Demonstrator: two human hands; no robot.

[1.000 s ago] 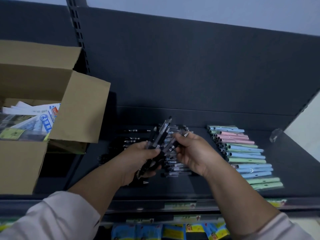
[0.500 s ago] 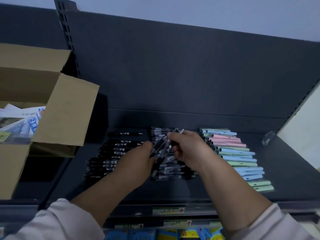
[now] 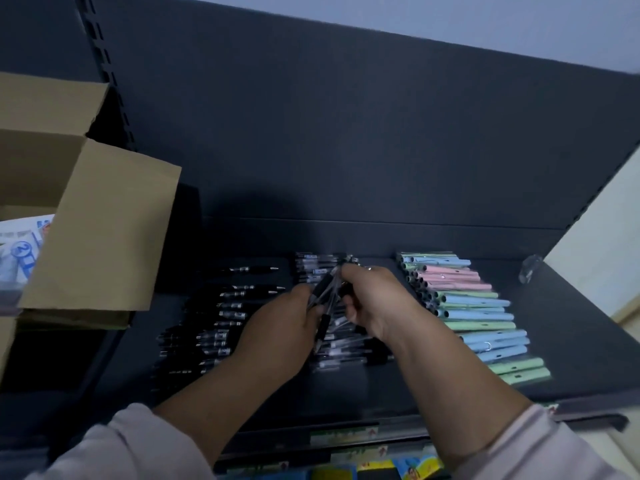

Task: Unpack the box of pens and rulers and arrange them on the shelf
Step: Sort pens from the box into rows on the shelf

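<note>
Pale sleeves [image 3: 131, 441] framed the view above the price labels [image 3: 343, 436] on the shelf [image 3: 575, 344] edge. The left hand [image 3: 277, 327] gripped a small bundle of pens [image 3: 323, 294], and the right hand [image 3: 374, 303] pinched the same bundle from the other side, just above the clear pens [image 3: 341, 356] lying mid-shelf. Black pens [image 3: 221, 315] lay in a row to the left and pastel pens [image 3: 485, 317] to the right. Farther left stood the open cardboard box [image 3: 104, 237], with printed packets [image 3: 20, 251] inside.
</note>
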